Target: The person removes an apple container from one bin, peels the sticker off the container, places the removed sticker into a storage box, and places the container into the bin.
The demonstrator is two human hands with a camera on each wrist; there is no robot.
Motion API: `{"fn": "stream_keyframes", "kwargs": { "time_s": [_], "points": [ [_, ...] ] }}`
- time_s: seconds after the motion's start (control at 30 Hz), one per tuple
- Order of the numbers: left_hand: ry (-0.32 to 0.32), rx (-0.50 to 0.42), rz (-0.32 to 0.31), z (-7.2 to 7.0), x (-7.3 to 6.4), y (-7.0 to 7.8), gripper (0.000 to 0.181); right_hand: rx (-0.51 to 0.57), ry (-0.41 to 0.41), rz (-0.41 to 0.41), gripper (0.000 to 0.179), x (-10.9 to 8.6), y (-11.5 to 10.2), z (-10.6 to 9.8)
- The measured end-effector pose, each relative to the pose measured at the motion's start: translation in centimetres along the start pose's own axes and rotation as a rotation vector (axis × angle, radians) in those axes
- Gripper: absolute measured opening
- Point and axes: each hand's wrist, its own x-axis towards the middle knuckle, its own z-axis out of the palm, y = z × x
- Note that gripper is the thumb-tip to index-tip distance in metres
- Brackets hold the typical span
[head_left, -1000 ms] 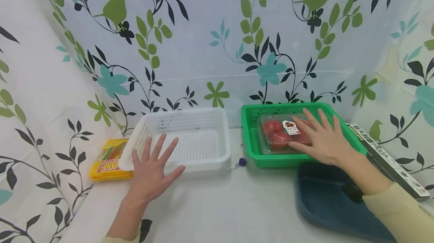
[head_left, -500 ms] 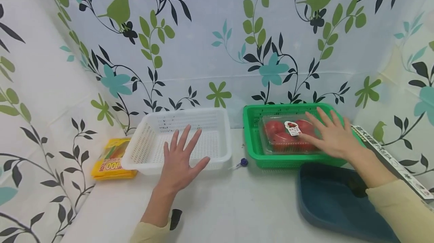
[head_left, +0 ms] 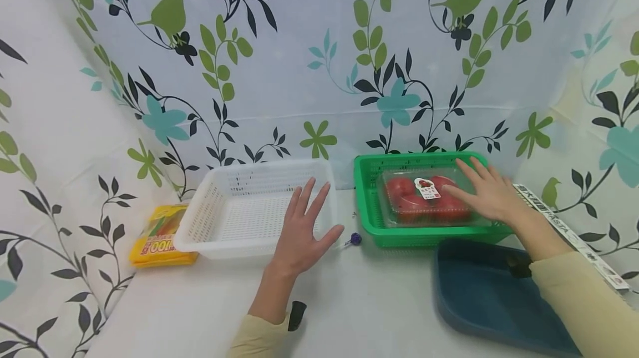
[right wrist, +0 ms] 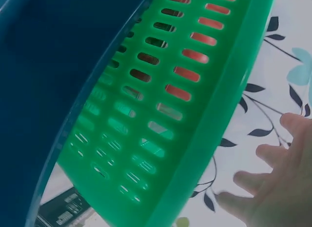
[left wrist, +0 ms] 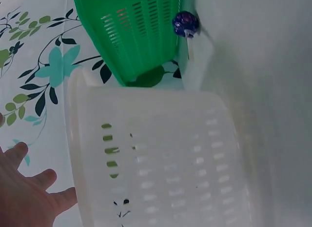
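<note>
My left hand (head_left: 302,236), fingers spread, hovers over the front right corner of a white perforated basket (head_left: 219,247). Its fingers also show at the lower left of the left wrist view, beside the basket's rim. My right hand (head_left: 486,191) is held with spread fingers above the right end of a green basket (head_left: 369,219). Inside that basket lies a clear plastic pack of tomatoes (head_left: 409,202) with a white label. Neither hand holds anything. Close to the left thumb, a purple-wrapped lollipop (head_left: 355,239) lies on the table between the baskets.
A yellow packet (head_left: 162,238) lies left of the white basket. In front of the green basket, partly under the right forearm, sits a dark blue tray (head_left: 479,291). A long pasta box (head_left: 574,236) runs along the right side. Patterned cloth (head_left: 279,69) hangs behind.
My left hand has moved right, from the left part of the white basket to its right corner. My right hand has shifted slightly right, uncovering more of the tomato pack.
</note>
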Motion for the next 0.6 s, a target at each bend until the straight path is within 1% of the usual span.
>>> {"fn": "stream_keyframes", "kwargs": {
  "time_s": [0.2, 0.33, 0.47, 0.6],
  "points": [
    [-0.025, -0.080, -0.007, 1.8, 0.6, 1.2, 0.075, 0.139, -0.007, -0.030, 0.084, 0.8, 0.8, 0.3],
    [-0.042, -0.115, -0.016, 2.9, 0.9, 2.1, 0.075, 0.187, -0.020, -0.007, 0.084, 1.2, 1.1, 0.4],
    [-0.043, -0.177, -0.021, 3.9, 1.3, 2.9, 0.075, 0.230, -0.037, 0.016, 0.086, 1.5, 1.2, 0.4],
    [-0.052, -0.242, -0.042, 4.8, 1.5, 3.5, 0.076, 0.289, -0.051, 0.032, 0.088, 1.7, 1.3, 0.4]
  ]
}}
